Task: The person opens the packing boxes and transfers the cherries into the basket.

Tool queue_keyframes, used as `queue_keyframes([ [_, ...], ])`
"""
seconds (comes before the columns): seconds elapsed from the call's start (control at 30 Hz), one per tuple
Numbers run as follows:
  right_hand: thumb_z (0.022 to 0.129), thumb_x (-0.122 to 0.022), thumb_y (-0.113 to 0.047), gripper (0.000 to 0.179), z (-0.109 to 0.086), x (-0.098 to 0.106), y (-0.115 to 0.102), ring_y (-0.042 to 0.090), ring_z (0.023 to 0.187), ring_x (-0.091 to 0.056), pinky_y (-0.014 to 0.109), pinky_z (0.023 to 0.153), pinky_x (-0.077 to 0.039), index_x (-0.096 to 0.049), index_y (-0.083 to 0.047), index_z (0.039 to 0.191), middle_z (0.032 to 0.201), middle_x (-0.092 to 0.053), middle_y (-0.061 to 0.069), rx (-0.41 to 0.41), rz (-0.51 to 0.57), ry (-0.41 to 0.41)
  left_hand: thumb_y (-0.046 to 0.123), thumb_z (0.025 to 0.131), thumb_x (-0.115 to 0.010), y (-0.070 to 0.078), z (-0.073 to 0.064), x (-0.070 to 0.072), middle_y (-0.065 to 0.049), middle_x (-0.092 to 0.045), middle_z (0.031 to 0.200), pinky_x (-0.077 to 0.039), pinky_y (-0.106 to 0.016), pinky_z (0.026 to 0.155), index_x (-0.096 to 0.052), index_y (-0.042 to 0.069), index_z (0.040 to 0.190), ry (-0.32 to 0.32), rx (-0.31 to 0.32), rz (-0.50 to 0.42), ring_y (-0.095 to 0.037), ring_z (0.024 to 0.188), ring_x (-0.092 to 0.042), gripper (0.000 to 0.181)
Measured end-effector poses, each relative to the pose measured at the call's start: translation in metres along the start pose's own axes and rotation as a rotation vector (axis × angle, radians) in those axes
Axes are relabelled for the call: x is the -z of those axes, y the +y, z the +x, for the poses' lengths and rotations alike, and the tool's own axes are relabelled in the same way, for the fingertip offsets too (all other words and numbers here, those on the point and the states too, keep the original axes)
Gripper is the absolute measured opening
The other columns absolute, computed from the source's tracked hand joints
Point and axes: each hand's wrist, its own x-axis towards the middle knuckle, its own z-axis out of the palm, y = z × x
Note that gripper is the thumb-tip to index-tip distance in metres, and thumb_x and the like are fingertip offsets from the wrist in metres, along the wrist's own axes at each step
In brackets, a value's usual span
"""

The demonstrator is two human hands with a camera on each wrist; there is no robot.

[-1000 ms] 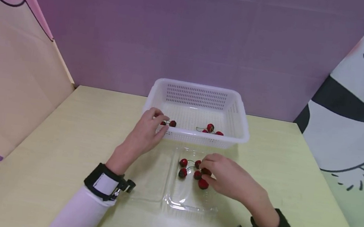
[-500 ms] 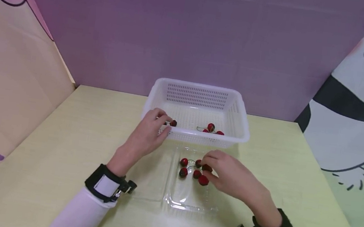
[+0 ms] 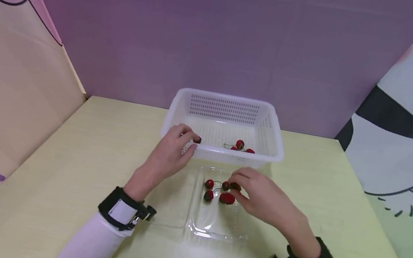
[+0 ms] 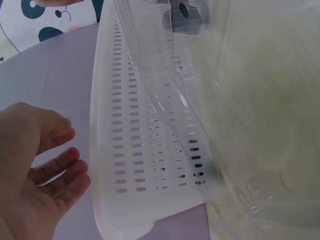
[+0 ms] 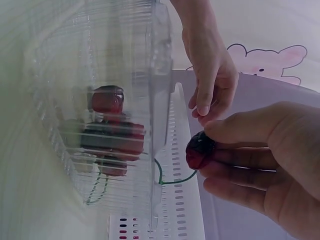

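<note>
Head view — left hand [image 3: 169, 152] partly hides cherry [image 3: 199, 140].

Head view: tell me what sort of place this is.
Probably a staged indoor recording booth: a pale table stands before a purple backdrop, with a panda-like print to the right, and the person wears a black wrist device.

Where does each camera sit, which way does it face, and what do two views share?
Head: worn on the head, facing forward and down at white basket, clear container and cherries; left hand, right hand and sleeves show.
Left wrist: on that wrist, facing the left hand, container and slotted basket side.
Right wrist: on that wrist, facing the held cherry; both hands show.
Both wrist views share the basket.
</note>
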Motion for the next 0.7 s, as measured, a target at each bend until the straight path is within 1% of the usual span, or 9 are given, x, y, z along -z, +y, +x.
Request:
queue_keyframes([
  [0.17,0.083,-0.082,0.000,0.020,0.000,0.001,0.001,0.021,0.095,-0.066,0.037,0.085,-0.058,-0.073,-0.002,0.101,0.101,-0.068,0.005,-0.005,-0.013,0.051,0.001,0.093,-0.070,0.003,0.000,-0.001,-0.015,-0.060,0.107,-0.051,-0.042,0.088,-0.071,-0.003,0.105,0.014,-0.019,-0.007,-0.032,0.101,-0.057,0.014],
  [0.33,0.081,-0.083,0.002,0.025,-0.001,0.004,0.004,0.022,0.098,-0.065,0.038,0.086,-0.058,-0.072,-0.002,0.103,0.104,-0.069,0.005,0.012,-0.012,0.132,0.001,0.093,-0.070,0.006,0.000,-0.001,-0.015,-0.061,0.108,-0.052,-0.041,0.089,-0.071,-0.003,0.106,0.015,-0.035,-0.005,-0.032,0.102,-0.057,0.014],
  [0.47,0.079,-0.084,0.004,0.028,-0.001,0.006,0.008,0.024,0.100,-0.066,0.039,0.085,-0.059,-0.072,-0.001,0.104,0.105,-0.069,0.007,0.051,0.005,0.218,0.001,0.093,-0.070,0.009,0.001,-0.002,-0.015,-0.061,0.107,-0.052,-0.040,0.088,-0.071,-0.002,0.106,0.023,-0.078,-0.012,-0.031,0.101,-0.058,0.013],
  [0.6,0.077,-0.085,0.005,0.032,-0.001,0.007,0.011,0.024,0.098,-0.067,0.037,0.079,-0.060,-0.071,0.001,0.106,0.107,-0.068,0.009,0.080,0.017,0.296,0.001,0.093,-0.069,0.013,0.001,-0.003,-0.014,-0.062,0.106,-0.052,-0.039,0.088,-0.070,-0.001,0.105,0.026,-0.134,-0.026,-0.030,0.100,-0.059,0.013],
  [0.7,0.076,-0.086,0.005,0.035,-0.002,0.009,0.014,0.023,0.096,-0.067,0.036,0.076,-0.061,-0.071,0.003,0.107,0.109,-0.068,0.011,0.092,0.018,0.350,0.001,0.093,-0.068,0.016,0.002,-0.002,-0.013,-0.062,0.106,-0.052,-0.038,0.089,-0.070,-0.001,0.105,0.019,-0.158,-0.039,-0.029,0.100,-0.060,0.013],
])
